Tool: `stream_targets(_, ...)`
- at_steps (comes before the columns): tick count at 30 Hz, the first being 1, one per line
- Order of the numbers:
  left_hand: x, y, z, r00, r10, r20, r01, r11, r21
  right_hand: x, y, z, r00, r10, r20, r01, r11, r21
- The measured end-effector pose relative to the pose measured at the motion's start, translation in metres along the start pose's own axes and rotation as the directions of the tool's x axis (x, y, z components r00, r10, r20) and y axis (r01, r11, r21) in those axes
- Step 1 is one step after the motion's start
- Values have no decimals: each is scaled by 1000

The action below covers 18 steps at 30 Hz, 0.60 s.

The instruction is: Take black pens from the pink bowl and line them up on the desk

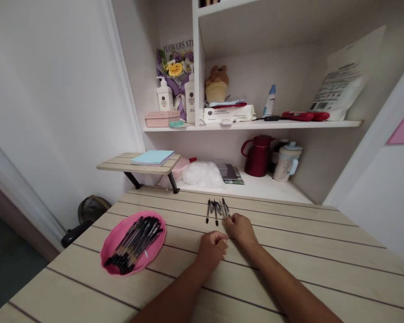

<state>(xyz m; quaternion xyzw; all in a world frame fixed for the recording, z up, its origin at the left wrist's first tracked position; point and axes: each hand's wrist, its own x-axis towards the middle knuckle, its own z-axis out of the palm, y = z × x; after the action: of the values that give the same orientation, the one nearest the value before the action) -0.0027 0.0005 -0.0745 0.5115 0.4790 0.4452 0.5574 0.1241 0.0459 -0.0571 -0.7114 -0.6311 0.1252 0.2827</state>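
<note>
Toward the back middle of the table, a few black pens [216,214] lie in a loose row, pointing away from me, with short dark parts like caps beside them. My right hand [239,228] rests at the row's right end, its fingers closed on the near end of a pen [225,208]. Just left of and nearer than it, my left hand [212,248] lies with curled fingers; its palm is hidden, so I cannot see whether it holds anything. Further left, a pink plate [160,251] with a wavy rim bears a heap of black pens [138,242].
A small wooden stand [117,162] with blue paper [153,157] on it occupies the table's back left. Behind the table, a white shelf unit [289,125] holds a red jug [257,157], a pale cup [287,163] and a white plastic bag [202,174].
</note>
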Motion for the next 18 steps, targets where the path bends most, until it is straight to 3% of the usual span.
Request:
stream_targets(5,0,17,-4,983,71,-168,-125,934,-334,-44,-4,6,976,-215,-30,211,911,355)
stream_targets(9,-2,21,-8,984,24,-178,-99,897,-431,-56,-2,0,936,-343,77,282,863,419)
stream_targets(11,-2,21,-8,984,-8,-179,-80,872,-484,-44,2,-6,956,-284,70,246,910,333)
stream_targets(14,-1,20,-8,985,-27,-173,-62,869,-491,-12,7,-12,998,-63,-11,64,993,100)
stream_targets(18,2,17,-7,987,-3,-158,-63,910,-410,22,2,-8,994,107,-7,-107,991,-83)
